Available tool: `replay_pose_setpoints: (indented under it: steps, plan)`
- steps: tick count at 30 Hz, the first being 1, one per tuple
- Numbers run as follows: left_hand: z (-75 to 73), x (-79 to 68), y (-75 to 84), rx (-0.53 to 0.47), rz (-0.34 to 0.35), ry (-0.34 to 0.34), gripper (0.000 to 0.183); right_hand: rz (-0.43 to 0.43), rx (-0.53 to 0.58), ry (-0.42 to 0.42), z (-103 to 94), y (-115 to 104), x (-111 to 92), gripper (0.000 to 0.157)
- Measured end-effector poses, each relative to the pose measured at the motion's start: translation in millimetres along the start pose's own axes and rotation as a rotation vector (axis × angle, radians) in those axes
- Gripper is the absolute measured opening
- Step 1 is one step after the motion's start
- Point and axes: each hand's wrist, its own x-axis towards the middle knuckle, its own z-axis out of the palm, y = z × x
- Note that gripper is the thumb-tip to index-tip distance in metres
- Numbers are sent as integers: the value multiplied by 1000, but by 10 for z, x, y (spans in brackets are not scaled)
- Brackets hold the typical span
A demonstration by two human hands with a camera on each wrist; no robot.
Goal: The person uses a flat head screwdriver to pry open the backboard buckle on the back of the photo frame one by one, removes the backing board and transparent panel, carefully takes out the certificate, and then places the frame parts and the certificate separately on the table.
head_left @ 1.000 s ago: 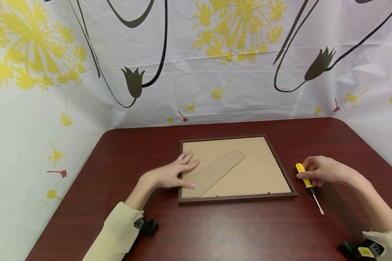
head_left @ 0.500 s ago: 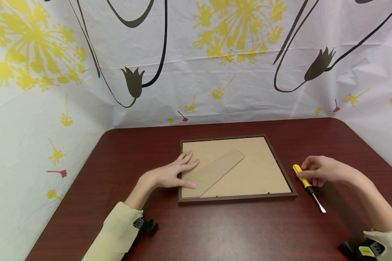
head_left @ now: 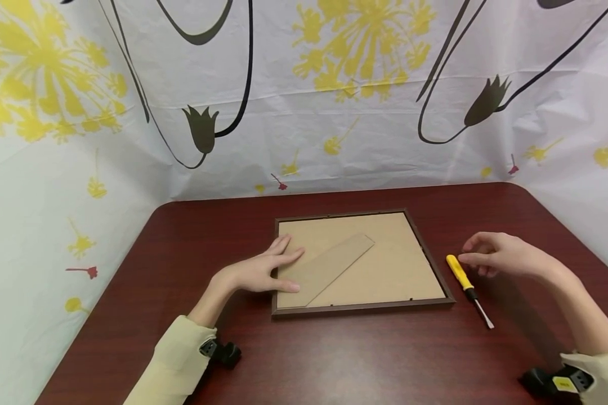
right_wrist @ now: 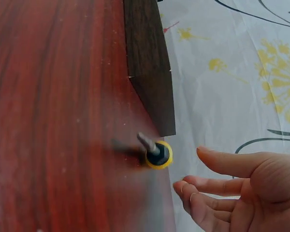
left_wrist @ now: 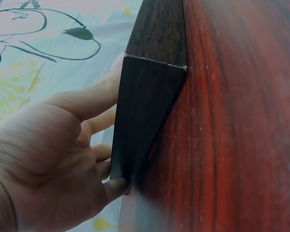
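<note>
A picture frame (head_left: pixel 363 310) lies face down on the table, its tan backing board (head_left: pixel 390 270) showing, with a long stand flap (head_left: pixel 334 264) set slantwise in it. My left hand (head_left: pixel 255 273) rests with spread fingers on the frame's left side; the left wrist view shows that hand (left_wrist: pixel 63 145) against the dark frame edge (left_wrist: pixel 145 106). Right of the frame lies a screwdriver (head_left: pixel 458 271) with a yellow handle, its flat metal tip toward me. Just beside its handle hovers my right hand (head_left: pixel 506 256), fingers loosely bent and holding nothing. The right wrist view shows a gap between screwdriver (right_wrist: pixel 158 154) and hand (right_wrist: pixel 237 188).
The dark red wooden table (head_left: pixel 365 360) carries the frame and the screwdriver. A white sheet (head_left: pixel 284 129) with yellow and dark flower prints hangs behind and along both sides of the table.
My right hand has let go of the screwdriver and lifted slightly off it. The screwdriver has turned a little on the table. My left hand stays on the frame.
</note>
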Motion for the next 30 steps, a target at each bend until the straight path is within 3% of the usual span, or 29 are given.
replay_pose_setpoints:
  steps: [10, 22, 30]
  plan:
    - [-45, -52, 33, -15, -85, 59, 93, -96, -5, 115, -17, -208, -5, 29]
    - [-115, -9, -53, 55, -64, 252, 76, -192, 18, 174, 12, -557, 101, 20]
    - [-104, 10, -110, -1, -50, 293, 69, -226, 42, 158, 88, -781, 244, 23]
